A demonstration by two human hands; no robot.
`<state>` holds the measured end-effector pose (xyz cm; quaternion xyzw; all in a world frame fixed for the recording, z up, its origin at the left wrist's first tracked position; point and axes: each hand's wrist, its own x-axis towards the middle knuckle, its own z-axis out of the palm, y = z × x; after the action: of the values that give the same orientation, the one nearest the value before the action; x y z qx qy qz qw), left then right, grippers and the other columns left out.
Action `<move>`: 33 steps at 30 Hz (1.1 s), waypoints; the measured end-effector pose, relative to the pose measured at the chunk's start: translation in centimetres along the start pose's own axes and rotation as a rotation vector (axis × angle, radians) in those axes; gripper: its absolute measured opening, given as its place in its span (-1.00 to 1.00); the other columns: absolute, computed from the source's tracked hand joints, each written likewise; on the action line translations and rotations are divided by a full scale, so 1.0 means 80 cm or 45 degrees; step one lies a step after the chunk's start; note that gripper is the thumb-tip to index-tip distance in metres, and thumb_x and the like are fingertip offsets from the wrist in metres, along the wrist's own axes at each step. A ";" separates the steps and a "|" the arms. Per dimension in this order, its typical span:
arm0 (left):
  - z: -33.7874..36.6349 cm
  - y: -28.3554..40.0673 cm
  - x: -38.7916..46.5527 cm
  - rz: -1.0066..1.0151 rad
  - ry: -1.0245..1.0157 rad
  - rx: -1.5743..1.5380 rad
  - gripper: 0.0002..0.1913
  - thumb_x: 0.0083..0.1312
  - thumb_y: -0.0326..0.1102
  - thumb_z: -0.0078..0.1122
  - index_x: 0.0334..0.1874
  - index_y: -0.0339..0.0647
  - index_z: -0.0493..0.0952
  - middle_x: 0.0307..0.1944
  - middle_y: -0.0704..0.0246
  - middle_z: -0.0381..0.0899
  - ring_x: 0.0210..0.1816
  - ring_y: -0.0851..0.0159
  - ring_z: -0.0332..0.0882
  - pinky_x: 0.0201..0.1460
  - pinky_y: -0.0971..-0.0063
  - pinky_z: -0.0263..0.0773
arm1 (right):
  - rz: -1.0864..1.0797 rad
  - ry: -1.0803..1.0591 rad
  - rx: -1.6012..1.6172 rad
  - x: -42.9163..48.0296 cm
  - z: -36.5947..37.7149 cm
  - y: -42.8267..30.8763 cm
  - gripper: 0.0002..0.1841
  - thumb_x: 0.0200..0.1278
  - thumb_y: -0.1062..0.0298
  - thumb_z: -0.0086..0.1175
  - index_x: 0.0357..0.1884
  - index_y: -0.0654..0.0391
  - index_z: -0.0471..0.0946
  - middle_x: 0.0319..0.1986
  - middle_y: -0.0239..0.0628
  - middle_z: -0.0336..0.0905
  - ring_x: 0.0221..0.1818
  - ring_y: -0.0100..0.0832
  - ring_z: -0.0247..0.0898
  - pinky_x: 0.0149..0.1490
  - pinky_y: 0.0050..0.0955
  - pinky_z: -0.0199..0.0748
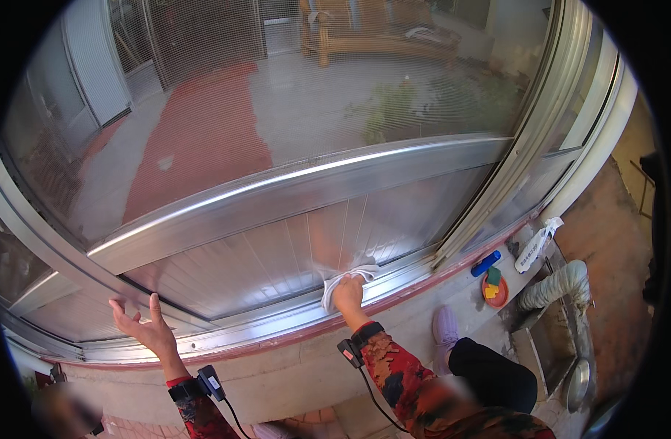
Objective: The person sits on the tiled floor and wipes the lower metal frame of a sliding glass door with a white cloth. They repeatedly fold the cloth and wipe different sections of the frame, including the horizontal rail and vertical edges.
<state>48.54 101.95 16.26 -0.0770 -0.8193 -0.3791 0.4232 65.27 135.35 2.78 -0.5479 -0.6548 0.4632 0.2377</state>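
My right hand (348, 293) grips a folded white cloth (331, 291) and presses it against the foot of a metal-framed screen door, where the ribbed lower panel (291, 247) meets the bottom rail (390, 282). To the left, my left hand (148, 329) is raised with fingers apart and nothing in it, in front of the door's left stile (110, 285). Whether it touches the metal, I cannot tell. Mesh (313, 110) fills the upper door, with a red floor strip and a wooden bench visible through or in it.
On the ledge at right lie a blue cylinder (486, 264), a green scouring pad (494, 275), an orange dish (497, 296) with yellow pieces, and a white printed packet (538, 245). Beyond stand a flexible duct (552, 288), a metal trough (546, 340) and a round metal lid (578, 386).
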 end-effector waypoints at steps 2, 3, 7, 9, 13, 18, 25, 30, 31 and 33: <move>-0.001 -0.001 0.000 0.006 -0.002 -0.010 -0.06 0.21 -0.10 0.43 0.52 -0.18 0.02 0.37 0.25 0.22 0.36 0.21 0.20 0.16 0.30 0.29 | -0.011 -0.028 -0.153 0.004 -0.003 0.000 -0.58 0.44 0.28 -0.15 0.06 0.51 0.21 -0.13 0.42 0.50 -0.04 0.32 0.45 0.10 0.03 0.39; -0.003 -0.002 0.001 0.005 0.000 -0.003 -0.06 0.21 -0.10 0.43 0.52 -0.18 0.02 0.38 0.25 0.21 0.36 0.20 0.20 0.16 0.30 0.28 | -0.081 -0.008 -0.077 0.001 -0.010 -0.009 -0.58 0.44 0.28 -0.14 0.06 0.51 0.21 -0.14 0.43 0.50 -0.04 0.32 0.45 0.10 0.03 0.39; -0.004 0.001 0.000 -0.012 -0.002 -0.024 -0.06 0.21 -0.09 0.43 0.52 -0.16 0.04 0.39 0.26 0.21 0.36 0.19 0.20 0.17 0.28 0.28 | -0.381 0.195 0.175 -0.031 -0.059 -0.101 -0.54 0.41 0.26 -0.11 0.10 0.49 0.17 -0.12 0.44 0.47 -0.02 0.35 0.42 0.10 0.05 0.34; -0.004 0.003 0.000 -0.031 -0.003 -0.038 -0.07 0.20 -0.08 0.43 0.52 -0.17 0.05 0.38 0.27 0.22 0.35 0.19 0.21 0.17 0.27 0.28 | -0.583 0.275 0.304 -0.053 -0.088 -0.159 -0.43 0.42 0.22 -0.09 0.24 0.46 0.06 -0.13 0.45 0.47 -0.08 0.36 0.44 0.07 0.07 0.35; -0.007 0.005 0.001 -0.044 -0.016 -0.025 -0.08 0.21 -0.06 0.43 0.50 -0.22 0.08 0.34 0.23 0.27 0.33 0.19 0.25 0.17 0.26 0.29 | -0.928 0.447 0.445 -0.079 -0.121 -0.238 -0.32 0.41 0.16 -0.04 0.35 0.44 -0.01 -0.21 0.42 0.50 -0.17 0.35 0.49 -0.05 0.06 0.41; -0.001 0.001 0.005 -0.065 -0.022 0.005 -0.11 0.22 -0.06 0.42 0.48 -0.25 0.11 0.33 0.20 0.28 0.33 0.20 0.26 0.18 0.27 0.31 | -0.751 0.409 0.287 -0.074 -0.084 -0.202 -0.39 0.44 0.19 -0.11 0.32 0.40 0.02 -0.24 0.33 0.55 -0.22 0.33 0.51 -0.10 0.08 0.45; 0.000 -0.008 0.003 -0.031 -0.032 0.065 -0.11 0.25 -0.06 0.40 0.49 -0.25 0.08 0.34 0.17 0.21 0.33 0.18 0.25 0.19 0.25 0.32 | -0.001 -0.085 -0.117 -0.042 -0.005 -0.040 -0.54 0.46 0.16 -0.16 0.00 0.50 0.22 -0.29 0.42 0.54 -0.17 0.36 0.48 -0.02 0.12 0.41; -0.003 -0.003 0.003 -0.032 -0.046 0.016 -0.09 0.24 -0.03 0.40 0.50 -0.24 0.05 0.33 0.17 0.21 0.34 0.17 0.22 0.21 0.24 0.31 | -0.135 -0.211 -0.202 -0.025 -0.013 0.010 -0.48 0.43 0.10 -0.10 0.07 0.48 0.26 -0.17 0.39 0.54 -0.08 0.28 0.50 0.04 0.05 0.42; -0.003 -0.001 0.002 -0.040 -0.041 -0.017 -0.07 0.23 -0.03 0.41 0.50 -0.23 0.05 0.33 0.18 0.22 0.34 0.17 0.21 0.20 0.24 0.30 | -0.187 -0.222 -0.201 -0.021 -0.029 0.014 -0.47 0.43 0.11 -0.09 0.12 0.46 0.25 -0.12 0.30 0.57 -0.05 0.18 0.53 0.06 -0.02 0.45; -0.004 0.001 0.002 -0.029 -0.037 -0.036 -0.06 0.22 -0.03 0.42 0.51 -0.23 0.04 0.34 0.19 0.21 0.33 0.18 0.22 0.20 0.24 0.29 | 0.071 -0.375 0.532 -0.018 -0.066 0.018 -0.48 0.39 0.14 -0.02 0.17 0.40 0.32 0.00 0.08 0.56 0.01 -0.06 0.54 0.07 -0.14 0.47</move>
<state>48.69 101.77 16.50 -0.0793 -0.8207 -0.3944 0.4058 70.74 135.79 4.23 -0.4314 -0.5572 0.6695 0.2350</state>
